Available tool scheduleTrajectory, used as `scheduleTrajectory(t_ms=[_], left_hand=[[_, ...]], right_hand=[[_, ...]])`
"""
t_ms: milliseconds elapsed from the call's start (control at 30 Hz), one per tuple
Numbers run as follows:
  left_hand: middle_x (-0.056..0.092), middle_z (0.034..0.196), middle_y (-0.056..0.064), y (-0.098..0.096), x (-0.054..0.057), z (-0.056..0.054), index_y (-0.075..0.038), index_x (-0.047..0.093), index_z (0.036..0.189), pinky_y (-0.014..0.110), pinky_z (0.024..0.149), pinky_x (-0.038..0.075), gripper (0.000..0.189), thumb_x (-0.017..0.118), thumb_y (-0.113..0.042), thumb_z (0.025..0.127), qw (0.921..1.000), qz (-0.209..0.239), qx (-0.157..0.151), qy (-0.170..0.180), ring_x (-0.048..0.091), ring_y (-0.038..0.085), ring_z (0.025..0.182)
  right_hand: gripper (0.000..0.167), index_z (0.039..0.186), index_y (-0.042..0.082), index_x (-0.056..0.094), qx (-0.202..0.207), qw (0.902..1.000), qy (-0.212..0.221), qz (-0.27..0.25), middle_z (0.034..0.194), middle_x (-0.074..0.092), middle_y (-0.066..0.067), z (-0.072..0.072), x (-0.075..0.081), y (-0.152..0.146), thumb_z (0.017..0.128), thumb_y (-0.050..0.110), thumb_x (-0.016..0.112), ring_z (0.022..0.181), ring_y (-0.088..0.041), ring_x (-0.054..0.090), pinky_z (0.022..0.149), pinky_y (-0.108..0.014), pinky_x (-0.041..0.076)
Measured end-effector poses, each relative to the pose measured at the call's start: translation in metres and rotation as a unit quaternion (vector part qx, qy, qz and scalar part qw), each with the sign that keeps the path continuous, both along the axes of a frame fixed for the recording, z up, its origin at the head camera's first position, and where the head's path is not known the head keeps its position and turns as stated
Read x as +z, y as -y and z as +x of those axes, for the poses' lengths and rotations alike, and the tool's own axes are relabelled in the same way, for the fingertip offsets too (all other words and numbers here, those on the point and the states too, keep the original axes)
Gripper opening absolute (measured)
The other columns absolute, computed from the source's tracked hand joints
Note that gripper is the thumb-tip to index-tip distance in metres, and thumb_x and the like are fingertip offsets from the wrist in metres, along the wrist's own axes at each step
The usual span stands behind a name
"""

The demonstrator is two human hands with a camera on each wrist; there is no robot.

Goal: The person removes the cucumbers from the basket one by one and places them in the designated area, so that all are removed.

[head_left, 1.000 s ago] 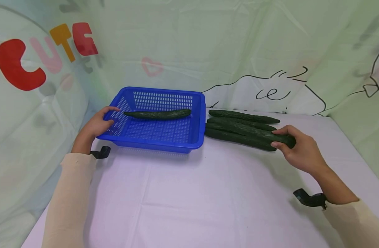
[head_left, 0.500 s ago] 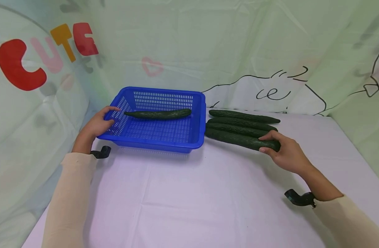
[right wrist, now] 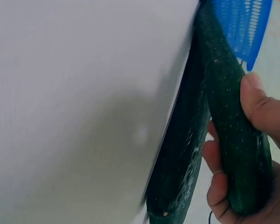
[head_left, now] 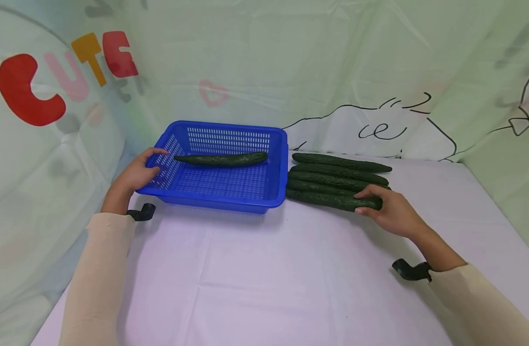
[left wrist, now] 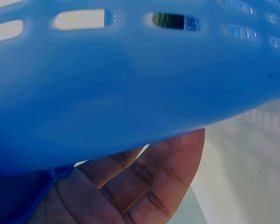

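A blue plastic basket point(head_left: 223, 204) with slotted walls stands at the centre left, one dark green cucumber point(head_left: 223, 160) lying in it. My left hand point(head_left: 139, 170) grips the basket's left rim; in the left wrist view, its fingers point(left wrist: 154, 182) lie against the outside of the wall. Right of the basket lie several more cucumbers point(head_left: 342, 162) side by side. My right hand point(head_left: 394, 209) pinches the right end of the front one, the held cucumber point(right wrist: 228, 116), between thumb and fingers. Its other end is close to the basket's right side; whether they touch, I cannot tell.
A white cloth point(head_left: 264, 278) covers the table beneath everything. Behind the basket and cucumbers hangs a pale green printed curtain point(head_left: 247, 62), which also closes off both sides.
My right hand has moved left and slightly toward me, bringing its cucumber from on top of the others to the front of the row. The left hand and basket stay put.
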State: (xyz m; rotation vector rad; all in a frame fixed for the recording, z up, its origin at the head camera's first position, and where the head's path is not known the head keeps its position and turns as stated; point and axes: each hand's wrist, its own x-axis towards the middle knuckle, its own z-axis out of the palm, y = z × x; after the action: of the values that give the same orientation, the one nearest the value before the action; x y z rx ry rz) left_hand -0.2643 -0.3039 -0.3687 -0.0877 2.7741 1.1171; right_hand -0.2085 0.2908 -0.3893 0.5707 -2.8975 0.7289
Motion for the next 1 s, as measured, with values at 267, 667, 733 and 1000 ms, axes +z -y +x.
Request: scheduleTrajectory(t_ms=[267, 667, 733, 1000], left_hand=[[0.012, 0.161, 0.029, 0.001, -0.002, 0.0, -0.02, 0.03, 0.152, 0.072, 0.103, 0.034, 0.054, 0.038, -0.012, 0.099, 1.0, 0.0, 0.004, 0.006, 0.031, 0.059, 0.135], [0.013, 0.162, 0.028, -0.001, 0.001, 0.001, -0.019, 0.032, 0.151, 0.072, 0.105, 0.033, 0.053, 0.038, -0.01, 0.098, 1.0, 0.001, 0.002, 0.0, 0.031, 0.057, 0.136], [0.013, 0.162, 0.029, -0.001, 0.001, 0.002, -0.019, 0.032, 0.151, 0.072, 0.105, 0.032, 0.053, 0.037, -0.01, 0.099, 1.0, 0.003, 0.003, 0.0, 0.031, 0.057, 0.136], [0.014, 0.162, 0.029, -0.001, 0.0, 0.001, -0.019, 0.032, 0.151, 0.071, 0.105, 0.034, 0.053, 0.038, -0.011, 0.099, 1.0, 0.008, 0.004, 0.003, 0.032, 0.056, 0.136]], right_hand=[[0.037, 0.116, 0.014, 0.071, -0.046, 0.9976, 0.05, -0.012, 0.099, 0.068, -0.019, -0.011, -0.002, -0.006, 0.084, 0.032, 0.077, 0.048, -0.006, 0.025, 0.051, -0.028, 0.03], [0.032, 0.11, 0.011, 0.075, -0.043, 0.9989, -0.004, -0.018, 0.12, 0.068, -0.02, -0.014, -0.015, -0.01, 0.081, 0.022, 0.081, 0.108, -0.036, 0.062, 0.076, -0.033, 0.044], [0.032, 0.11, 0.011, 0.075, -0.04, 0.9991, -0.007, -0.017, 0.119, 0.068, -0.021, -0.014, -0.014, -0.009, 0.081, 0.022, 0.081, 0.1, -0.033, 0.062, 0.072, -0.031, 0.043], [0.031, 0.11, 0.011, 0.075, -0.036, 0.9993, -0.007, -0.008, 0.119, 0.068, -0.021, -0.015, -0.015, -0.01, 0.081, 0.02, 0.08, 0.092, -0.028, 0.06, 0.068, -0.027, 0.041]])
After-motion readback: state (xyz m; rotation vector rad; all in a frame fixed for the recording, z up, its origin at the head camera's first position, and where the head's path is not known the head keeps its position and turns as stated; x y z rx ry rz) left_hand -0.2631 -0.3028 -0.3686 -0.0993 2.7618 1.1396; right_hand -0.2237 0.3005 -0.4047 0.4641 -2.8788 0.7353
